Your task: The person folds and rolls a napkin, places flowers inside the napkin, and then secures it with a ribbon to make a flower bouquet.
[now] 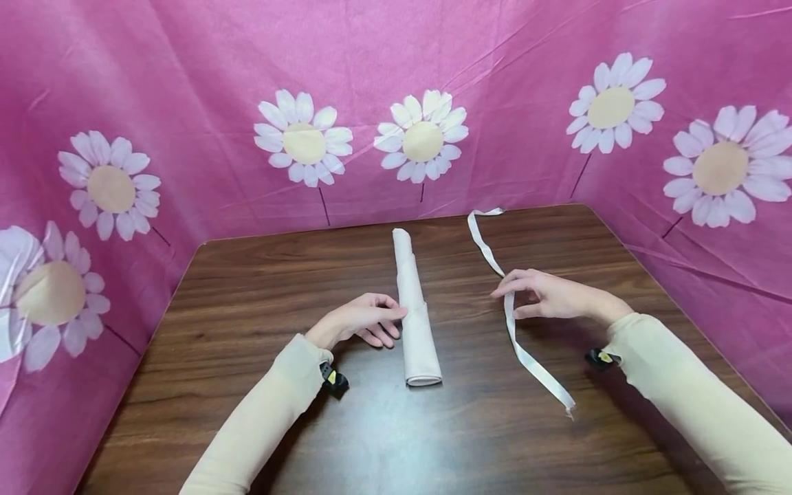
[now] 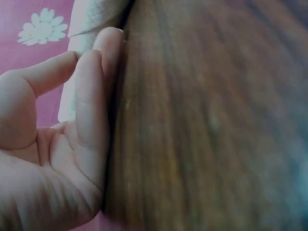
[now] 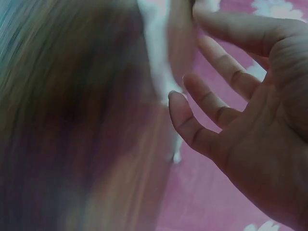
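Note:
A rolled-up piece of off-white cloth (image 1: 413, 309) lies lengthwise on the table. My left hand (image 1: 365, 320) is at its left side, the thumb tip at the cloth and the fingers loosely bent. In the left wrist view the fingertips are close against the cloth roll (image 2: 96, 19); whether they press on it I cannot tell. To the right, a narrow white ribbon (image 1: 535, 368) stretches in a wavy line. Above its middle hovers my right hand (image 1: 551, 294), hiding a short piece. The right wrist view shows its fingers spread and relaxed beside the blurred ribbon (image 3: 156, 43).
Both things lie on a dark brown wood-grain table (image 1: 247, 289). A pink cloth backdrop (image 1: 507, 165) with large white daisies rises behind the table and along its sides. Each wrist carries a small black strap device (image 1: 335, 380).

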`<state>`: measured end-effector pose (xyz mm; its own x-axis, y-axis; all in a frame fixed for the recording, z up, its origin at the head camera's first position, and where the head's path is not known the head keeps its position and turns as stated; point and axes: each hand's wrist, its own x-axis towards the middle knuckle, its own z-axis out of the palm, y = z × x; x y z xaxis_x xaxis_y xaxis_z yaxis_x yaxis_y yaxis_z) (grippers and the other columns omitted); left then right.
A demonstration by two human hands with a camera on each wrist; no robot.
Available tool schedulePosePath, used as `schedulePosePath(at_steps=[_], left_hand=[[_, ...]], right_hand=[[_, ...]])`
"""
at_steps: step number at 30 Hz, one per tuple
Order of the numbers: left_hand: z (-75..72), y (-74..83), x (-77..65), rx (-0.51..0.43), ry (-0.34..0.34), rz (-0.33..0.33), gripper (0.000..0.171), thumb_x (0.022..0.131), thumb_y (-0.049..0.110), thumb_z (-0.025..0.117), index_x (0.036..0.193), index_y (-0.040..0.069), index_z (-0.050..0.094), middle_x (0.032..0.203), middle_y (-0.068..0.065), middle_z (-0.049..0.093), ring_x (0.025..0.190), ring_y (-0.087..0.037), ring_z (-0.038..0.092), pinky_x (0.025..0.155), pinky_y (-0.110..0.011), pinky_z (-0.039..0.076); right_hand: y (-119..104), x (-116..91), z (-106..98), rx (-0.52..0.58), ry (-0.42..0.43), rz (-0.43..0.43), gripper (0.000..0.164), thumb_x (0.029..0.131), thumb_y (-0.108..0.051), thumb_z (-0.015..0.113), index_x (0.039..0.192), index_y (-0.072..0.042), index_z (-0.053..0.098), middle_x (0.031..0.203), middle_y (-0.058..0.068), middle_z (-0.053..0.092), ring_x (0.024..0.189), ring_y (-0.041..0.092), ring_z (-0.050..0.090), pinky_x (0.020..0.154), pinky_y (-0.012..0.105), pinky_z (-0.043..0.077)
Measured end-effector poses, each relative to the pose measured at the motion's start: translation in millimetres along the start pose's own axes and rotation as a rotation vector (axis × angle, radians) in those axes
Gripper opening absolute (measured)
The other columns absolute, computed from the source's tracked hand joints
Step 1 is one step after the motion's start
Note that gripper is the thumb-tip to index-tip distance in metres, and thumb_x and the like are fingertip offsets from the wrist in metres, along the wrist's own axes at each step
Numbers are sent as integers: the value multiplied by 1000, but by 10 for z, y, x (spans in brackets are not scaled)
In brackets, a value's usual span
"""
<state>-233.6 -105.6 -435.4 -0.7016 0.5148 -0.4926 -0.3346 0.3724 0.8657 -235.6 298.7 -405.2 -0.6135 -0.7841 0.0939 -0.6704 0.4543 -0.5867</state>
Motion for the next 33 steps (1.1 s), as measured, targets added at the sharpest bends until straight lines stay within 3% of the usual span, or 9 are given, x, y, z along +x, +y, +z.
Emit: schedulePosePath(at_steps=[4,9,17,28,33], left_hand=[[-3,-19,14,7,3,1,37,97,40,69,114,9,60,89,-15,74,73,-22,73,62,-33,59],[-12,-3,32,16,7,3,36,97,40,69,114,9,60,89,-16,74,74,-23,73,63,-34,60],[-12,-38,57,5,0,-9,37,95,40,71,112,10,60,89,-16,74,75,-24,74,64,-35,60],[0,-43,24,11,-4,5,34,97,39,69,112,9,59,89,-15,74,74,-22,73,64,-34,59],[-26,-33,13,-2,-28,10,34,97,38,69,112,9,60,91,-16,74,76,-24,74,67,-38,60]], right_hand=[[164,-3,54,21,16,27,47,85,-13,83,128,-3,67,123,8,60,96,24,56,72,34,49],[207,79,103,-29,50,69,40,82,-18,86,118,-5,73,108,5,61,88,20,54,75,32,46],[178,173,137,29,-7,189,25,83,-21,85,102,-14,72,91,0,57,79,18,52,69,28,43],[183,172,153,23,-31,192,19,84,-25,84,95,-17,71,87,-4,57,81,17,54,72,28,44],[198,182,161,-28,-21,153,14,85,-27,83,88,-22,70,85,-6,57,78,13,53,69,29,44]])
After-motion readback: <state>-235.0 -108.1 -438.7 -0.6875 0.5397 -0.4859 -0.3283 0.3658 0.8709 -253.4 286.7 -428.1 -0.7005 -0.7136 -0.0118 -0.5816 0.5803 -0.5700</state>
